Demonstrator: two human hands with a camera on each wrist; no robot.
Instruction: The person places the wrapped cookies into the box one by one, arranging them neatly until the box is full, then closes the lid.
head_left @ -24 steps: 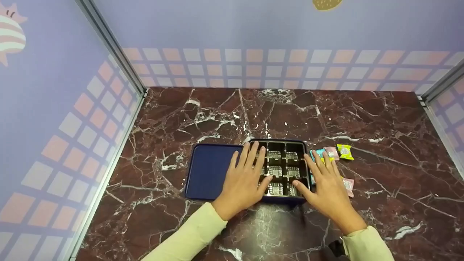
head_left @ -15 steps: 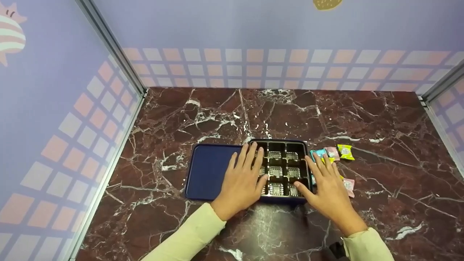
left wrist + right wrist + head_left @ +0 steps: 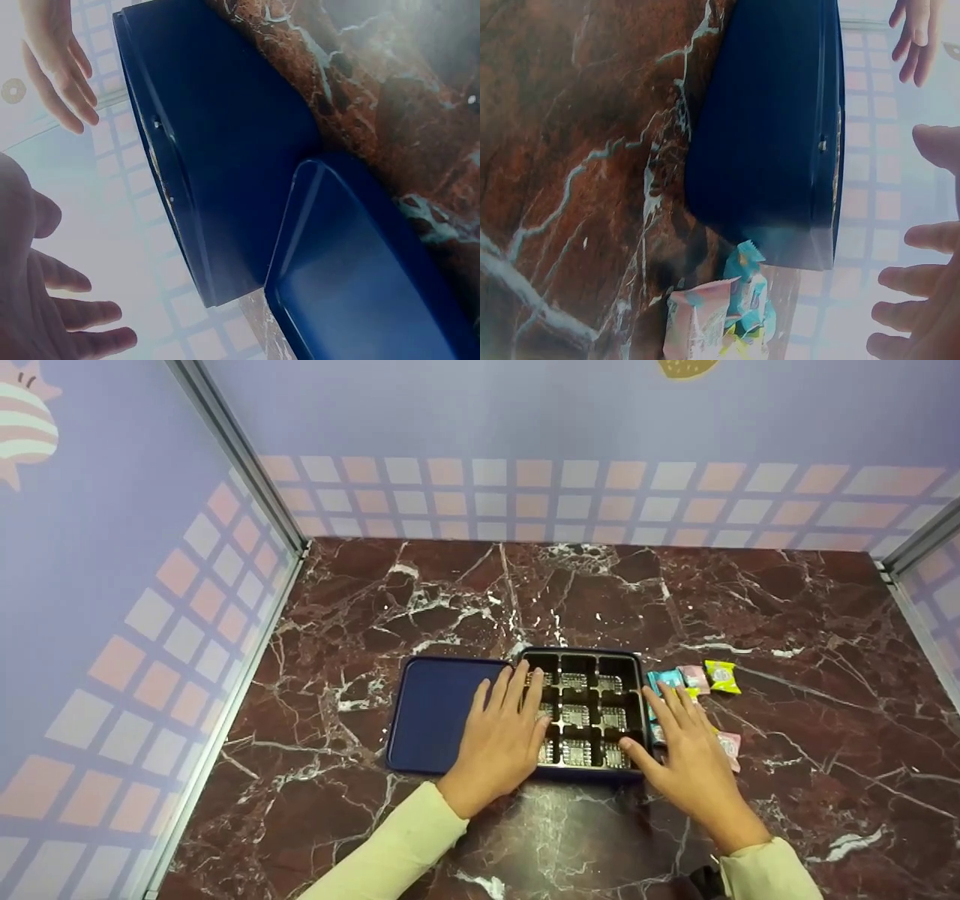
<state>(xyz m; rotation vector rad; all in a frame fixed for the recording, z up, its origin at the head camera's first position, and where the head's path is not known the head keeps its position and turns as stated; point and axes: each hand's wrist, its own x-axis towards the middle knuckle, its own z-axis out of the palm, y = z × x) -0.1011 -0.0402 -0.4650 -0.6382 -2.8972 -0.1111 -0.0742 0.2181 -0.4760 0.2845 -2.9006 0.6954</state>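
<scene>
A dark blue box [image 3: 581,773] holds a black plastic insert [image 3: 576,716] divided into several square compartments with ribbed floors. Flat beside it lies a blue lid [image 3: 431,718], its right part under my left hand in the head view. My left hand [image 3: 495,746], fingers straight, hovers over the box's left side. Above the right side my right hand [image 3: 690,761] is spread, partly hiding the wrapped candies. Both wrist views show the left hand [image 3: 60,307] and right hand [image 3: 922,292] raised above the box rim, holding nothing.
Right of the box lie small wrapped candies: a blue one [image 3: 664,682], a pink one [image 3: 694,678], a yellow-green one [image 3: 722,677] and another pink one [image 3: 729,748], among others. Patterned lilac panels [image 3: 480,420] enclose the marble-patterned table [image 3: 420,600] at the back and sides.
My hands have drifted slightly apart, the left thumb drawing leftward and the right hand shifting right over the candies. The head view has shifted a little. Box, lid and candies stay put.
</scene>
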